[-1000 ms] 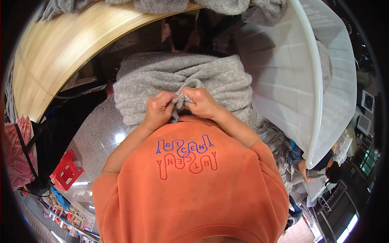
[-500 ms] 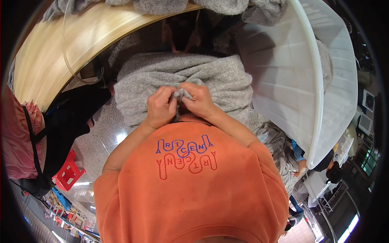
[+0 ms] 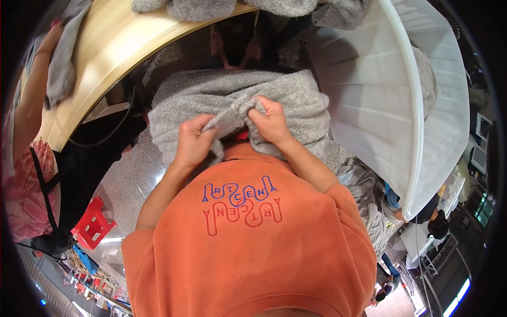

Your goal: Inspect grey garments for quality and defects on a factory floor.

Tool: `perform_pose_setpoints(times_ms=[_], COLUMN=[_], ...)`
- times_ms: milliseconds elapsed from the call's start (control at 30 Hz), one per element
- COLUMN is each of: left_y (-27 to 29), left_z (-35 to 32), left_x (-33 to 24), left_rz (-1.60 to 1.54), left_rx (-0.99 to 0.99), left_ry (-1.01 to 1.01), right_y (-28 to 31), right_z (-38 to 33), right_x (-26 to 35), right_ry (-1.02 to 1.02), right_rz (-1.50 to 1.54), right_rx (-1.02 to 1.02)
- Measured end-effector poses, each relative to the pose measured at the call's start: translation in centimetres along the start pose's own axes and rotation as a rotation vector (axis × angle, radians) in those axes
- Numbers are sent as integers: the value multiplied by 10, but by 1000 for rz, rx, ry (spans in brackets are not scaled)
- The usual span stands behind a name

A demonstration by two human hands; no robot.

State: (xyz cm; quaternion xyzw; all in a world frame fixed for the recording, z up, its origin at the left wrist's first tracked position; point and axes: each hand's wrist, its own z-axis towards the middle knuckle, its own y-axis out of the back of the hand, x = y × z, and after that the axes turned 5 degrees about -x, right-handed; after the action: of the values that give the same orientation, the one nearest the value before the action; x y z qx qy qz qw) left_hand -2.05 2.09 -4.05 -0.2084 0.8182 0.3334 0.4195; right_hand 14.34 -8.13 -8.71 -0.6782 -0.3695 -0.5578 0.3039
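Observation:
A grey knitted garment (image 3: 285, 95) lies in a bunched heap across my lap. My left hand (image 3: 195, 140) is closed on one end of a narrow knitted band of it, such as a hem or cuff. On the other end, my right hand (image 3: 269, 120) grips the same band, a little higher. Between the two fists the strip is stretched at a slant. Loose folds of the knit hang below both hands. Whether the heap is one garment or more, I cannot tell.
A pale wooden table (image 3: 119, 39) curves ahead, with grey knits (image 3: 203, 8) along its edge. To the right stands a large white plastic bin (image 3: 364, 79). At left, another person's arm (image 3: 31, 95) reaches over the table near a grey knitted piece. A red stool (image 3: 94, 224) stands on the floor.
My hands have moved apart, from almost touching to pulling the knitted band taut between them. At left, the other person's arm has come into view with a grey knitted piece.

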Motion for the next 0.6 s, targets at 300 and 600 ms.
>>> perform_pose_setpoints(times_ms=[300,600], left_y=[14,23], left_z=[9,0], left_x=[-1,-1], left_rz=[-377,-798], left_rx=[128,177], left_ry=[49,290], right_y=[36,31], right_z=[-4,-20], right_x=[-5,24], right_ry=[71,325], right_rz=[-530,-185], right_rx=[180,-5])
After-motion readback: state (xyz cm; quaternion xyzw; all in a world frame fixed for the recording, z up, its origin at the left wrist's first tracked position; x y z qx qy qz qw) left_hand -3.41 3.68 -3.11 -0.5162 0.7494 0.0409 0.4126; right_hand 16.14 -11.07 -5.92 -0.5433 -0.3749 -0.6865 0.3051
